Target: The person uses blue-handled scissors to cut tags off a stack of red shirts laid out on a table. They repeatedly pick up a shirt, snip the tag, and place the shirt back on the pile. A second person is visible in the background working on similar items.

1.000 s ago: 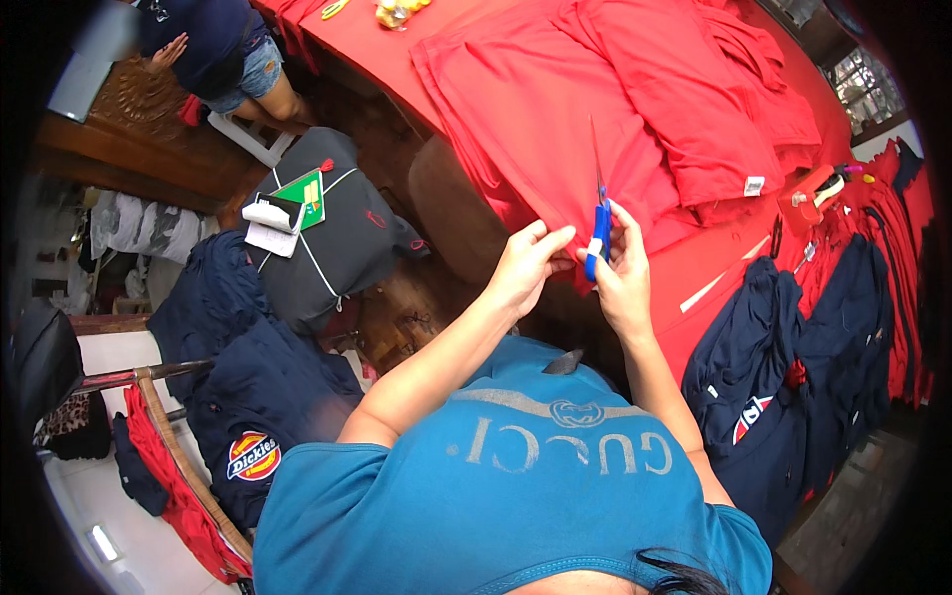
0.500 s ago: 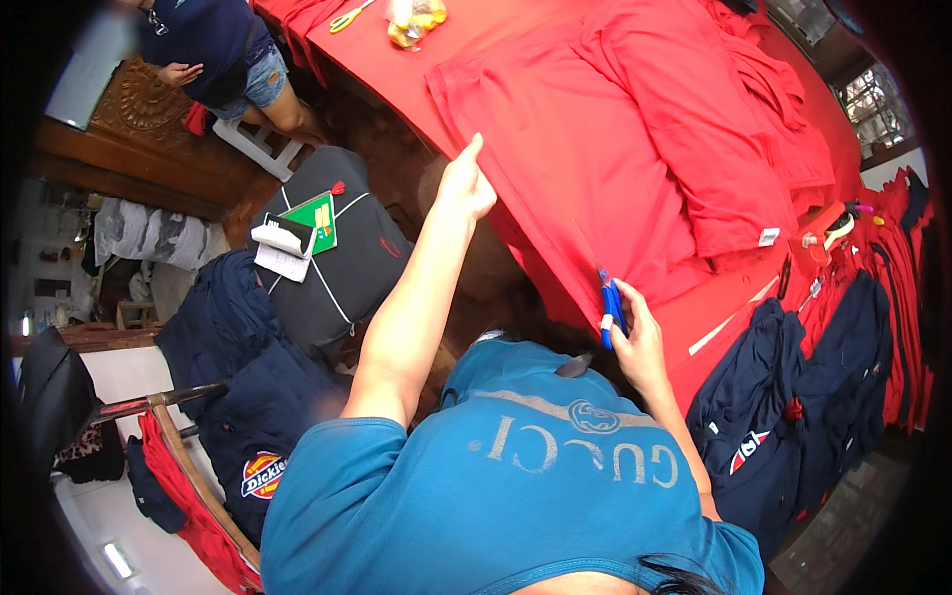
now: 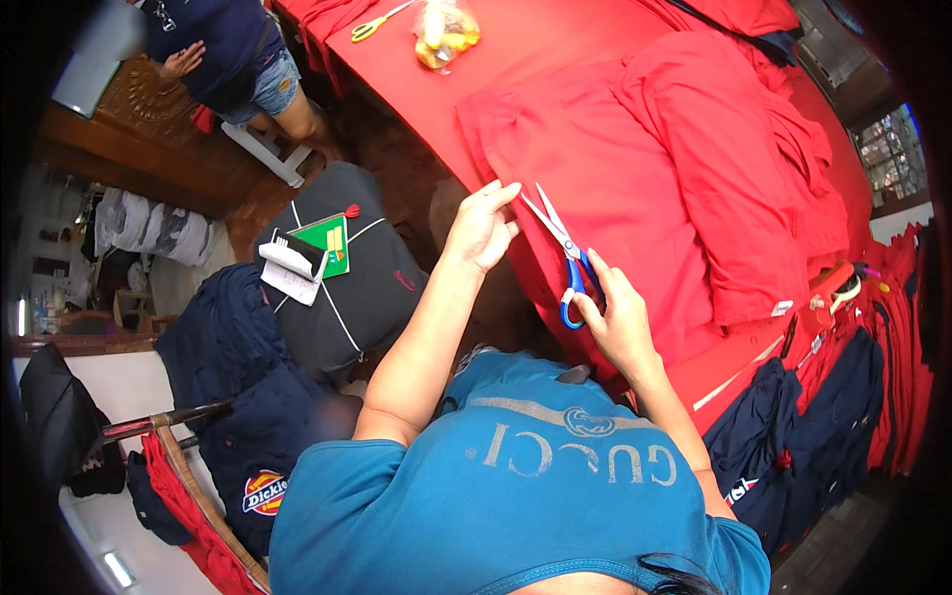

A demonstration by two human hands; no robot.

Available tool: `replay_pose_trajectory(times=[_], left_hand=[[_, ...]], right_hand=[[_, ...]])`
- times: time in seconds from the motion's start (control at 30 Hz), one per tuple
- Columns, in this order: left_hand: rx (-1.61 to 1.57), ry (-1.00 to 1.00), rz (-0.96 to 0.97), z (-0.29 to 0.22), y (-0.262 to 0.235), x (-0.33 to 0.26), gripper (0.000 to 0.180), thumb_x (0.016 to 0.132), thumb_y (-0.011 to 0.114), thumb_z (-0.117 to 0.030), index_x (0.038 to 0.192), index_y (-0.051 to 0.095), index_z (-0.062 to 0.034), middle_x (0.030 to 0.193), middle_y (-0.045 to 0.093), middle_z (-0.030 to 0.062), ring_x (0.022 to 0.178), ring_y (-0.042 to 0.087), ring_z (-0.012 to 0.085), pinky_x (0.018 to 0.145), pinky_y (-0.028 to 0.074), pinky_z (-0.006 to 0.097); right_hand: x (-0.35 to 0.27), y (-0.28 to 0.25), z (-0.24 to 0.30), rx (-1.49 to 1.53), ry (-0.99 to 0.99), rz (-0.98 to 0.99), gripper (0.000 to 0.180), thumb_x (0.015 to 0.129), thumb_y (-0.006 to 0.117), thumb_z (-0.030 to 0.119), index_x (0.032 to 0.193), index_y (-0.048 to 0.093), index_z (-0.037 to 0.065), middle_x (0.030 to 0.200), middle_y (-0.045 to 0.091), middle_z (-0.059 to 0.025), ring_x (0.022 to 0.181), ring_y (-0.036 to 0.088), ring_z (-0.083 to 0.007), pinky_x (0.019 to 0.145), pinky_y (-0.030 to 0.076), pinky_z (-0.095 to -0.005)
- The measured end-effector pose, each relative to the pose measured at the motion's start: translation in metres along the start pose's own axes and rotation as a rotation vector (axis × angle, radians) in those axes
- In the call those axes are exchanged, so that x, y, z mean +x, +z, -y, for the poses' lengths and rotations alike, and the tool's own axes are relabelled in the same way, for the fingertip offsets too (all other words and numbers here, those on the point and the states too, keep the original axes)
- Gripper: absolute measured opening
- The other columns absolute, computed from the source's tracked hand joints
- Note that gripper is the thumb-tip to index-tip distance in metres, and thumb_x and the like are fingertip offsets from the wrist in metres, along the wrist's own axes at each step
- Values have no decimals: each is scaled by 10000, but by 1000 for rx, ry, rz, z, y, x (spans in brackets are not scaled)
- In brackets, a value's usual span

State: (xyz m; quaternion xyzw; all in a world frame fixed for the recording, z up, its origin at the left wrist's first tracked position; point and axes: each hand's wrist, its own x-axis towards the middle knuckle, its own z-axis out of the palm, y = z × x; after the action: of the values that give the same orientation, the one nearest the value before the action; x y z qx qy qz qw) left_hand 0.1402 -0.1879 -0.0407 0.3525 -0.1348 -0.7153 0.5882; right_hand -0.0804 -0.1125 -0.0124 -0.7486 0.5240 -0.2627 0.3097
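Observation:
In my right hand [image 3: 623,315] is a pair of scissors [image 3: 572,256] with blue handles, gripped by the loops. Their blades are spread and point up toward my left hand [image 3: 482,230]. The left thumb and forefinger are pinched together close to the blade tips; whatever lies between them is too small to make out. Under the blades and beside both hands, a red garment [image 3: 605,169] is laid over the near edge of the red-covered table [image 3: 516,45]. A sleeve of it runs down on the right.
Yellow-handled scissors [image 3: 369,28] and a clear bag of yellow items [image 3: 444,38] lie farther up the table. A tied black bundle [image 3: 362,288] with a green booklet [image 3: 333,244] stands at left. Dark blue garments [image 3: 835,412] hang at right. Another person [image 3: 223,50] is at upper left.
The scissors have gone from closed in my right hand to spread blades, raised toward my left hand. My left hand has drawn back and its fingers now pinch. The view has shifted slightly.

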Motion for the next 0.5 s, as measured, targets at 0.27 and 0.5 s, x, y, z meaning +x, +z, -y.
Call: replay_pose_trajectory(times=[0.27,0.5], left_hand=[[-228,-157,111,-16,-42,64,310,917,505,-131,1181,555,26,1207,616,142,1126,586,274,1021,430,420],[-106,-85,10,-67,-46,126,493,981,465,-348,1337,432,-9,1362,503,131,1246,488,273,1092,347,440]], right_hand=[[-1,19,-18,113,0,8,550,818,676,134,1319,492,2,870,575,-141,672,613,-212,628,498,-313],[-1,23,-30,235,30,-12,567,795,676,83,1328,501,5,908,596,-106,729,610,-151,697,507,-279]])
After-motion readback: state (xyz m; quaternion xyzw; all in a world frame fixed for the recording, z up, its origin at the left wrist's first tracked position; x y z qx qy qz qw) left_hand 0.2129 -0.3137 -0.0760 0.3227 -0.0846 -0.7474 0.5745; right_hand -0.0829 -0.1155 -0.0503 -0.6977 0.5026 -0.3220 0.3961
